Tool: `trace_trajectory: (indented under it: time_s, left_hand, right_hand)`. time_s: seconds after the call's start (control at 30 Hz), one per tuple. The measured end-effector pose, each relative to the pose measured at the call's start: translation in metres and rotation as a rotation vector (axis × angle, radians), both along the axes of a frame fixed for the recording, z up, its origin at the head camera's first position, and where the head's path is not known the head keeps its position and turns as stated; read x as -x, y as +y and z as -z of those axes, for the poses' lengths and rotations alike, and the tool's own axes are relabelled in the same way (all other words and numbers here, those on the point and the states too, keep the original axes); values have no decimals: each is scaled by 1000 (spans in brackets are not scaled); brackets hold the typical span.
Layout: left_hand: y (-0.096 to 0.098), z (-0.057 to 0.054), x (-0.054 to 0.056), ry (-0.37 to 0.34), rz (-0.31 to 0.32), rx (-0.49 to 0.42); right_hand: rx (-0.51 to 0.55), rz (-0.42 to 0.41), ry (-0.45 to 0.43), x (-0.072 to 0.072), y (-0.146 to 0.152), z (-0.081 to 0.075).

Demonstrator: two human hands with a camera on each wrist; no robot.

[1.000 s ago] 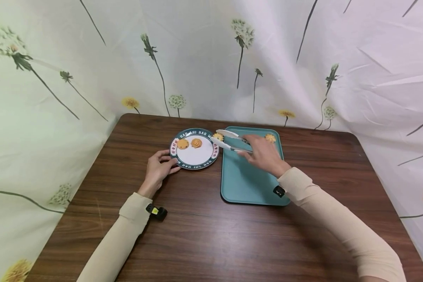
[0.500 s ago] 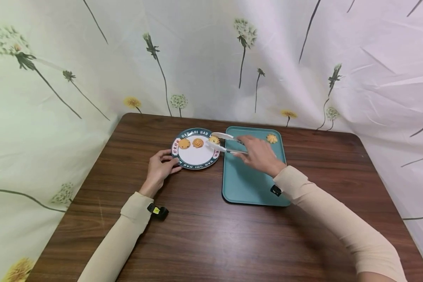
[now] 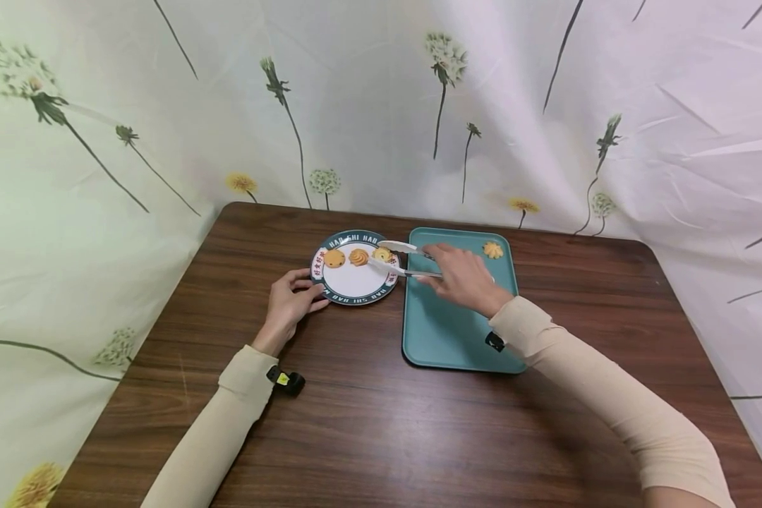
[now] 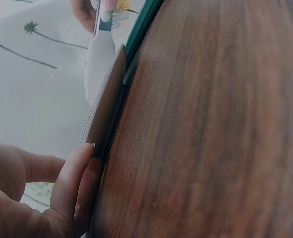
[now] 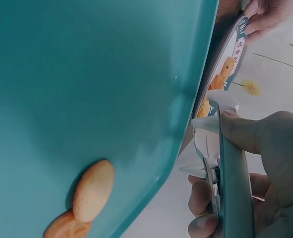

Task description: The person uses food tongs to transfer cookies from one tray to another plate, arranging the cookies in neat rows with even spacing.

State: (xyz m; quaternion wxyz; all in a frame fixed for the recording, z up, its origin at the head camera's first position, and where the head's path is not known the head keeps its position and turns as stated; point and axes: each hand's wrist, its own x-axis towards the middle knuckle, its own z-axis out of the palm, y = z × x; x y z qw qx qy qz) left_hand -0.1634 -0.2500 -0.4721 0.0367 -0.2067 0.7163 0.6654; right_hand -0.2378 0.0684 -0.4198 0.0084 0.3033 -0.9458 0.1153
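In the head view, the left grip (image 3: 288, 303) pinches the near left rim of a round plate (image 3: 355, 283) that lies on the wooden table (image 3: 355, 430). The right grip (image 3: 462, 277) is wrapped around a pair of tongs (image 3: 397, 246), reaching across the teal tray (image 3: 443, 337). The tongs' two ends stand apart, one on either side of a yellow cookie (image 3: 382, 254) at the right part of the plate. It lies in a row with a swirled cookie (image 3: 358, 257) and a dark-specked round cookie (image 3: 334, 259). A flower-shaped cookie (image 3: 492, 250) lies near the tray's far right corner. I judge the step in hand to be placing the yellow cookie; whether the ends touch it cannot be told.

In the left wrist view, the plate shows nearly edge-on, just beside the tray, with a fingertip at its edge. That hold probably serves to steady it.

In the right wrist view, fingers and thumb are clamped on the tongs' handles. The tray carries an oval cookie (image 5: 94, 190) touching a patterned cookie (image 5: 67, 228), so the transfer seems unfinished. The next move likely calls for easing the squeeze until the ends clear the cookie, then lifting away without nudging the swirled one beside it.
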Motion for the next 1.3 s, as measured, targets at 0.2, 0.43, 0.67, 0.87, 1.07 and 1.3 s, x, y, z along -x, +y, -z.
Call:
trace_trajectory:
  time_s: [0.2,0.43,0.67,0.87,1.07,1.3]
  left_hand:
    - [0,0,0,0,2,1]
    - [0,0,1,-4,-1,0]
    - [0,-1,0,-4,0,2]
    - [0,-1,0,-6,1,3]
    - [1,-1,0,-7,0,1]
    - [0,-1,0,-9,4,0]
  right_hand:
    - [-44,-10,19,1,-2,-4]
    - [-68,-17,23,1,-4,-6]
    - [-76,-21,19,1,-4,-8]
    - [-59,-17,7,0,-4,-7]
    - [-48,-12,11,0,-2,-5]
    - [-12,-8,18,-4,6,-6]
